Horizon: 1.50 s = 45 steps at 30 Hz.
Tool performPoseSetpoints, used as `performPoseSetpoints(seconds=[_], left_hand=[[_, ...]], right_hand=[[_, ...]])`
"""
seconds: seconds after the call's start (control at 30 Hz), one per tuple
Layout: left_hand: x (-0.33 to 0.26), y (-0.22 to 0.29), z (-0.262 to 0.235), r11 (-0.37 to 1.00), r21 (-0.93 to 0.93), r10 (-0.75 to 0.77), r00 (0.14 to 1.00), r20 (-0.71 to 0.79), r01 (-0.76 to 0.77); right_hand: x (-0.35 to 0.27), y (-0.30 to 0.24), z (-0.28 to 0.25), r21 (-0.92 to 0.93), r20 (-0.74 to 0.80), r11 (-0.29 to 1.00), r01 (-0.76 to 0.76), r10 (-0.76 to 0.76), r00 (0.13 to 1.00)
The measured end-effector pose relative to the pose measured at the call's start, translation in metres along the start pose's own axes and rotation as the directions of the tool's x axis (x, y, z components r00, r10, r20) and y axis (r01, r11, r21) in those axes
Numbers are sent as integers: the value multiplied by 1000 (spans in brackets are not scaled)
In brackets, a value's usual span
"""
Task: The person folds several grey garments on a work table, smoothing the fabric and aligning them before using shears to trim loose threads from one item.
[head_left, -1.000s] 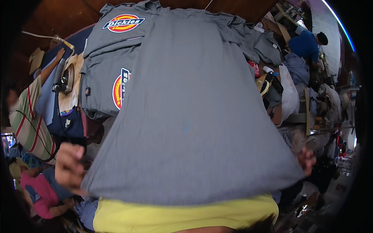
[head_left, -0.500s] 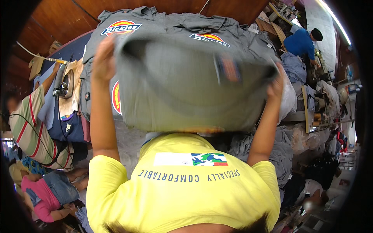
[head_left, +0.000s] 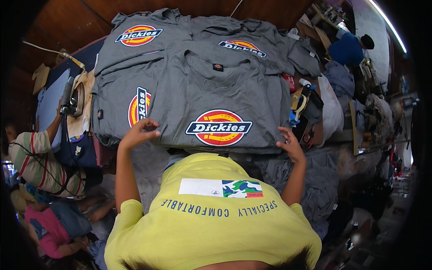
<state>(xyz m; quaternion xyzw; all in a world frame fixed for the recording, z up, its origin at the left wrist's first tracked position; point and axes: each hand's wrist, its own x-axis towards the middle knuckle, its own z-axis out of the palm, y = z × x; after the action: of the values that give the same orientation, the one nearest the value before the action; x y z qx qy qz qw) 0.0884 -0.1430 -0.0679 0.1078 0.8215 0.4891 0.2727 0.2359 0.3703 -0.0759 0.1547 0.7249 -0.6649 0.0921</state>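
A grey T-shirt (head_left: 180,105) with a round red and yellow printed badge lies spread on a pile of like shirts. Its neckline faces away from me, with a small dark label inside. My left hand (head_left: 141,133) hovers by the shirt's near left edge, thumb and fingers apart, with nothing in it. At the near right corner, my right hand (head_left: 291,145) is likewise open, fingertips beside the cloth; whether they touch it I cannot tell. Another grey shirt (head_left: 114,101) lies sideways to the left, its badge partly covered.
Grey shirts (head_left: 180,24) cover the far side of the table. To the right are a tape dispenser (head_left: 299,105), scissors (head_left: 308,138) and a white plastic bag (head_left: 330,108). On the left, a person in a striped shirt (head_left: 33,155) reaches toward an iron (head_left: 74,99).
The shirt that was raised and blurred between my hands now lies flat on the pile. Both hands have come down toward me and let go. Tools at the right have come into view.
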Motion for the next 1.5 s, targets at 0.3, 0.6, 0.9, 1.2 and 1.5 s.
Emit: performPoseSetpoints(seconds=[0.3,0.6,0.9,1.2,1.5], left_hand=[[-28,-8,9,954,298,32,975,-218,35],[-59,18,-24,957,-241,21,870,-492,-159],[-33,163,-122,679,320,732,576,-364,-661],[-76,159,-161,551,-82,669,498,-552,-831],[-117,155,-229,798,226,577,600,-554,-558]], right_hand=[[-3,6,-3,-325,-180,945,33,-96,979],[-31,-46,-35,65,-239,967,246,-224,945],[0,-226,-3,-304,16,718,626,-653,757],[8,-273,14,-195,168,637,746,-728,665],[95,-301,15,-233,83,670,705,-709,700]])
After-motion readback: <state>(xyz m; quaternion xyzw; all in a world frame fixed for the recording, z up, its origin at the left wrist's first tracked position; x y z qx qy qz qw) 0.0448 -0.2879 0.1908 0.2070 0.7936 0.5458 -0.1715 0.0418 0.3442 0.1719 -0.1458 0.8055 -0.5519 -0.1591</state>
